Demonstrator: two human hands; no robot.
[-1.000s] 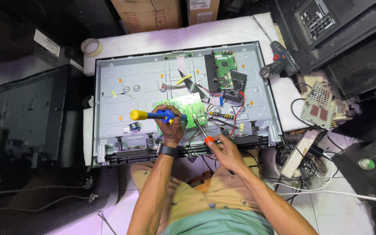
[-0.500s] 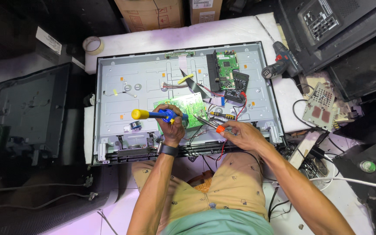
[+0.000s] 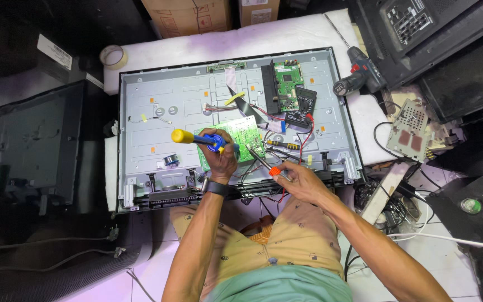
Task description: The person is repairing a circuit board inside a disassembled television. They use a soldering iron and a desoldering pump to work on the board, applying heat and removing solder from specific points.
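Note:
A grey metal TV back panel (image 3: 157, 117) lies flat on a white padded table. My left hand (image 3: 222, 162) grips a blue tool with a yellow knob, a desoldering pump (image 3: 197, 138), held level over the green circuit board (image 3: 231, 137). My right hand (image 3: 297, 180) holds a soldering iron (image 3: 264, 163) with an orange collar, its tip angled up-left onto the green board's right edge. A second green board (image 3: 288, 79) and a black multimeter (image 3: 302, 106) with red and black leads sit further back on the panel.
A cordless drill (image 3: 359, 75) lies off the panel's right edge. A roll of tape (image 3: 113, 56) sits at the back left, cardboard boxes behind. Dark TV sets stand at left and upper right. Cables and a perforated metal plate (image 3: 409, 131) clutter the floor at right.
My right hand has brought the soldering iron up and left, from near my lap to the green board's edge. My left hand and its pump have stayed in place.

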